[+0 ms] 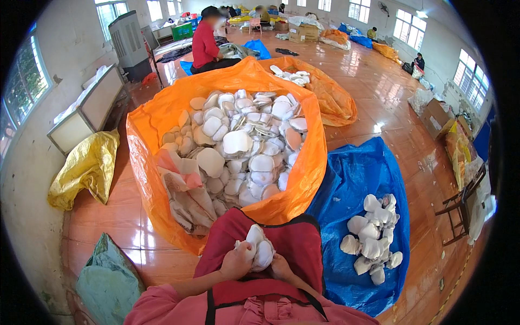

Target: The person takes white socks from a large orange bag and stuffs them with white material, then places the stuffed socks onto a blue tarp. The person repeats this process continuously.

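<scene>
Over my lap, on a dark red apron (216,238), both hands hold a small bunch of white, rounded, soft fabric pads (263,253). My left hand (238,261) grips the bunch from its left side, fingers curled. On the lower right edge, my right hand (280,266) pinches it, partly hidden behind the pads. Directly ahead, a large open orange sack (143,162) is full of similar flat white pads (238,142), some slightly pinkish or beige. To my right, a loose pile of cupped white pads (372,244) lies on a blue sheet (346,179).
A green sack (105,273) and a yellow sack (89,168) lie at left. Behind the large sack is another orange sack (333,103) with pads. A person in red (206,43) sits beyond it; others sit farther back. A wooden chair (460,208) stands at right.
</scene>
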The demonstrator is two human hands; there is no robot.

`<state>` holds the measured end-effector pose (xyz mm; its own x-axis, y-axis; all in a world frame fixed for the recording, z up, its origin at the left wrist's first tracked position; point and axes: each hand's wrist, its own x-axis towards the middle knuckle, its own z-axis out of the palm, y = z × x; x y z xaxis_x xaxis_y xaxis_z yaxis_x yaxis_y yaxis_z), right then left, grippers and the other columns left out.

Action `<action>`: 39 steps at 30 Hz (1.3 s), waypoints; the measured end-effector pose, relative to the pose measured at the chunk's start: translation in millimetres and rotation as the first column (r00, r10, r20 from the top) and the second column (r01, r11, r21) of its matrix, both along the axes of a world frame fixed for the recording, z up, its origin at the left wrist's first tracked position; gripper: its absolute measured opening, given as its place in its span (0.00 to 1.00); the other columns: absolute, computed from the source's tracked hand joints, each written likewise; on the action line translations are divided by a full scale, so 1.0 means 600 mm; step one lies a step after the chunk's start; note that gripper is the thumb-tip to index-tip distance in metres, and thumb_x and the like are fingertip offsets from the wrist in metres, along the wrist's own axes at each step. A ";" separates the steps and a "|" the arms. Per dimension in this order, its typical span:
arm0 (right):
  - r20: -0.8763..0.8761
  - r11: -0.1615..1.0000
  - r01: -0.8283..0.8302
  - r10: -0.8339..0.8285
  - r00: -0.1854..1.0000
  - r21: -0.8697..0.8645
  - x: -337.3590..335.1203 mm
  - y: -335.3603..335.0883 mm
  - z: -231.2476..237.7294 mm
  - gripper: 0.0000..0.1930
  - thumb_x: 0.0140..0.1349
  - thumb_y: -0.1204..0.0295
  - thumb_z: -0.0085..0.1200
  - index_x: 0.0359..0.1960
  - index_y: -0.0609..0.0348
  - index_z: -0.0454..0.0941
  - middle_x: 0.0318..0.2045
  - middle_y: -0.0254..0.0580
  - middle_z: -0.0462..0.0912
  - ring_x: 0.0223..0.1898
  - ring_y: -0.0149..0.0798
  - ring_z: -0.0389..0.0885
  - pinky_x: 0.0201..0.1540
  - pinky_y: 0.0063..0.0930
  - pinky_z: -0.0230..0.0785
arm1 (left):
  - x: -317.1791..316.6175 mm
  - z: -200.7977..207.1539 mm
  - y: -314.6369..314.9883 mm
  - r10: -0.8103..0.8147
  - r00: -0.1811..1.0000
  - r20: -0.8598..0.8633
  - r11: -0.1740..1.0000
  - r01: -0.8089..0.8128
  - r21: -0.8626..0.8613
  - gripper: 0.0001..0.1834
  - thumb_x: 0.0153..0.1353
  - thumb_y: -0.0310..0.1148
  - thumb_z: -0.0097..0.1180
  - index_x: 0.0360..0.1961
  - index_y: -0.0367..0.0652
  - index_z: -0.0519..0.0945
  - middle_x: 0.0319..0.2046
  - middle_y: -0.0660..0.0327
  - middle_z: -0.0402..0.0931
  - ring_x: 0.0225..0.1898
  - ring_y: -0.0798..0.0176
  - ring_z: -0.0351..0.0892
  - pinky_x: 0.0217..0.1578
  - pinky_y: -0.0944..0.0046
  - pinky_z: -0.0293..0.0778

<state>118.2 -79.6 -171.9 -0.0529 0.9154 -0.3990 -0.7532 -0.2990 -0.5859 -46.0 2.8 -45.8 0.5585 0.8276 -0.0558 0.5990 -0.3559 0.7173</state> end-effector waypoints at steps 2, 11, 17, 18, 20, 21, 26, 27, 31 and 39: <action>-0.090 0.999 0.032 -0.034 0.995 -0.020 -0.003 -0.002 0.015 0.16 0.68 0.76 0.45 0.57 0.65 0.72 0.52 0.44 0.79 0.51 0.42 0.79 0.58 0.38 0.71 | -0.002 -0.007 -0.002 -0.082 0.997 -0.009 0.994 0.083 0.078 0.18 0.56 0.34 0.56 0.47 0.48 0.69 0.27 0.45 0.78 0.30 0.36 0.79 0.31 0.41 0.74; 0.113 0.999 -0.049 0.046 0.993 0.025 -0.005 0.003 0.035 0.16 0.69 0.76 0.44 0.56 0.63 0.72 0.51 0.44 0.80 0.52 0.40 0.79 0.59 0.36 0.70 | -0.001 -0.005 0.020 -0.286 0.947 -0.147 0.946 0.303 0.112 0.19 0.55 0.33 0.56 0.48 0.49 0.70 0.27 0.45 0.78 0.30 0.37 0.80 0.31 0.42 0.74; 0.544 0.965 -0.264 0.221 0.809 0.001 0.001 0.005 0.074 0.16 0.69 0.75 0.46 0.57 0.61 0.74 0.54 0.38 0.78 0.55 0.35 0.75 0.62 0.29 0.63 | 0.002 -0.003 0.037 -0.189 0.981 0.032 0.972 0.183 0.149 0.22 0.53 0.35 0.63 0.47 0.52 0.67 0.30 0.46 0.78 0.33 0.35 0.80 0.33 0.40 0.73; 0.540 0.960 -0.280 0.232 0.809 0.007 0.002 0.001 0.073 0.16 0.68 0.75 0.47 0.57 0.61 0.74 0.53 0.38 0.79 0.55 0.35 0.75 0.63 0.30 0.63 | 0.007 0.000 0.039 -0.209 0.974 0.083 0.970 0.196 0.145 0.22 0.53 0.34 0.63 0.47 0.52 0.67 0.30 0.46 0.78 0.33 0.35 0.80 0.32 0.41 0.74; 0.460 0.961 -0.273 0.224 0.859 0.042 0.001 -0.004 0.064 0.15 0.68 0.75 0.47 0.55 0.60 0.76 0.52 0.38 0.80 0.55 0.35 0.75 0.63 0.30 0.63 | 0.012 0.005 0.034 -0.130 0.987 0.098 0.988 0.121 0.093 0.22 0.53 0.32 0.62 0.47 0.50 0.67 0.32 0.46 0.79 0.34 0.35 0.80 0.32 0.41 0.74; 0.381 0.967 -0.247 0.203 0.902 0.068 -0.001 -0.003 0.054 0.15 0.68 0.75 0.47 0.54 0.60 0.77 0.52 0.38 0.80 0.55 0.35 0.75 0.62 0.30 0.64 | 0.016 0.007 0.031 -0.088 0.991 0.105 0.994 0.081 0.069 0.22 0.53 0.32 0.62 0.47 0.50 0.67 0.33 0.46 0.79 0.34 0.36 0.80 0.32 0.41 0.74; 0.514 0.958 -0.274 0.195 0.835 0.082 0.001 -0.003 0.048 0.15 0.66 0.77 0.47 0.52 0.60 0.78 0.52 0.38 0.81 0.55 0.35 0.76 0.63 0.30 0.64 | 0.016 -0.022 0.014 -0.042 0.993 0.108 0.992 0.028 0.120 0.22 0.53 0.30 0.62 0.47 0.46 0.66 0.37 0.46 0.78 0.39 0.36 0.79 0.35 0.43 0.75; 0.556 0.958 -0.278 0.194 0.809 0.071 0.002 -0.001 0.043 0.15 0.65 0.77 0.47 0.52 0.60 0.78 0.52 0.38 0.81 0.55 0.35 0.76 0.63 0.30 0.64 | 0.021 -0.018 0.017 -0.032 0.992 0.122 0.993 0.017 0.119 0.23 0.53 0.29 0.62 0.47 0.45 0.66 0.38 0.46 0.78 0.39 0.36 0.79 0.36 0.43 0.75; 0.601 0.947 -0.312 0.202 0.774 0.082 0.006 -0.009 0.056 0.15 0.66 0.75 0.49 0.53 0.61 0.77 0.52 0.39 0.81 0.56 0.35 0.75 0.62 0.30 0.64 | 0.019 -0.017 0.017 -0.015 0.982 0.187 0.999 0.005 0.053 0.24 0.52 0.27 0.64 0.47 0.48 0.66 0.32 0.46 0.77 0.34 0.41 0.80 0.33 0.48 0.75; 0.663 0.951 -0.278 0.121 0.739 0.136 -0.003 -0.008 0.061 0.15 0.67 0.71 0.51 0.53 0.61 0.76 0.51 0.40 0.81 0.54 0.35 0.76 0.60 0.30 0.66 | -0.009 -0.069 0.010 0.101 0.954 0.281 0.969 -0.030 -0.245 0.23 0.54 0.19 0.58 0.48 0.47 0.63 0.33 0.56 0.72 0.35 0.63 0.77 0.30 0.59 0.76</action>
